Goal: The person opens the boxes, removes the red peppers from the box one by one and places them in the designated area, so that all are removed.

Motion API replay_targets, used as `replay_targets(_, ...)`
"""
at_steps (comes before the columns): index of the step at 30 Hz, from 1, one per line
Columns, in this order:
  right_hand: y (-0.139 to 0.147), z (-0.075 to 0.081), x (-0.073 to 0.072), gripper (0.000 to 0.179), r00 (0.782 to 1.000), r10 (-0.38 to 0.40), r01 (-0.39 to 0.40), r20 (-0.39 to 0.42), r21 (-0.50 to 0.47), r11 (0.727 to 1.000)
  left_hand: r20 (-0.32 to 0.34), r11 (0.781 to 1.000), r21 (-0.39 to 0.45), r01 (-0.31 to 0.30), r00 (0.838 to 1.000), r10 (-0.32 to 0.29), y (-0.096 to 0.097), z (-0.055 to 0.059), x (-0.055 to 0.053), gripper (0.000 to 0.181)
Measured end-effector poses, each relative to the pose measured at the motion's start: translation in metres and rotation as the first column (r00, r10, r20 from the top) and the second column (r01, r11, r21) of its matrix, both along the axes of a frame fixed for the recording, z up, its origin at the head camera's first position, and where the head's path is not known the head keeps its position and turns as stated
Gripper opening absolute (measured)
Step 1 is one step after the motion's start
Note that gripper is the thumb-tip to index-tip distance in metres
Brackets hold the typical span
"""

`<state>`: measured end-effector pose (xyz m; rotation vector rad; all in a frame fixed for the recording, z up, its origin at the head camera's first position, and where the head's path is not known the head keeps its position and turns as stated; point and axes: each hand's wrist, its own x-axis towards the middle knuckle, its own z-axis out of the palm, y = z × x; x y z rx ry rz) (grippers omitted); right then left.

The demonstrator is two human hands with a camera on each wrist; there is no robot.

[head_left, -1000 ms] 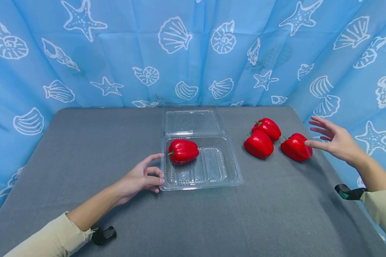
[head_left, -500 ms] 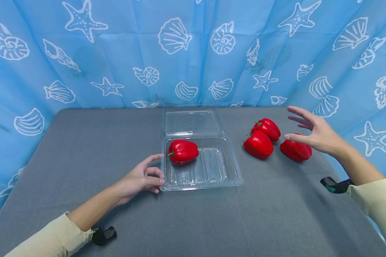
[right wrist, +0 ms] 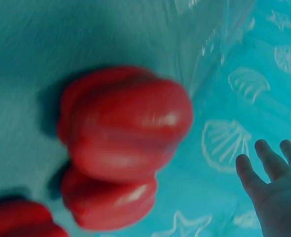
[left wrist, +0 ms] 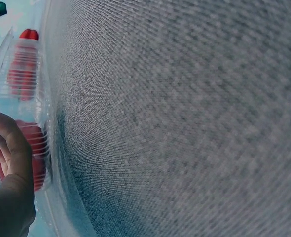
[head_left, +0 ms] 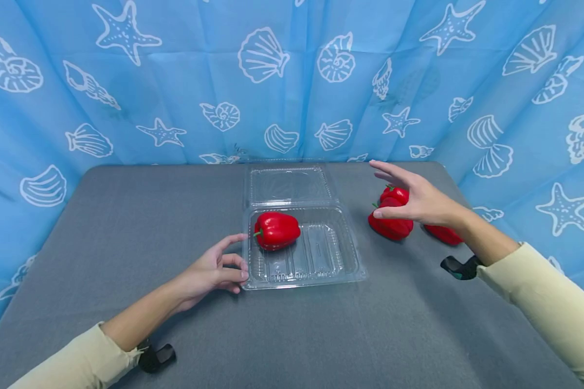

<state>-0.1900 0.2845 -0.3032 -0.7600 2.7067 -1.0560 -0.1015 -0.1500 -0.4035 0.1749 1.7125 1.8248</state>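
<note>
In the head view, an open clear plastic clamshell container (head_left: 316, 281) lies mid-table with its lid (head_left: 292, 183) folded back. One red bell pepper (head_left: 277, 231) sits in its left half, green stem pointing left. My left hand (head_left: 211, 273) touches the container's left edge near the front corner, fingers loosely bent. Spread fingers and thumb of my right hand (head_left: 416, 199) hover over the bell peppers on the right, holding nothing. Below it are a front pepper (head_left: 390, 229) and a rear pepper (head_left: 394, 194), partly covered. A third, right pepper (head_left: 443, 234) is mostly hidden by the wrist.
The table (head_left: 292, 340) has a grey cloth. A blue curtain (head_left: 292, 97) with white shell and starfish prints hangs behind it and along both sides. Black bands sit on both wrists.
My right hand has moved left from beside the rightmost pepper, passing over it, to above the front and rear peppers. My left hand, the container and the peppers have stayed put.
</note>
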Motion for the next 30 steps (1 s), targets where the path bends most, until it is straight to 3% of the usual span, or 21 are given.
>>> replay_targets(12, -0.049, -0.016, -0.004, 0.095, 0.978, 0.2, -0.2, 0.057, -0.008, 0.98, 0.0, 1.0, 0.015, 0.001, 1.0, -0.001, 0.0, 0.0, 0.0, 0.086)
replay_targets(22, -0.092, -0.017, -0.009, 0.095, 0.926, 0.355, -0.353, 0.128, -0.037, 0.935, 0.001, 1.0, 0.007, -0.009, 1.0, 0.009, 0.001, -0.002, -0.001, 0.086)
replay_targets(30, -0.123, -0.031, -0.01, 0.094, 0.881, 0.427, -0.42, 0.204, -0.076, 0.904, 0.002, 1.0, 0.005, -0.001, 1.0, 0.001, 0.001, 0.0, 0.0, 0.087)
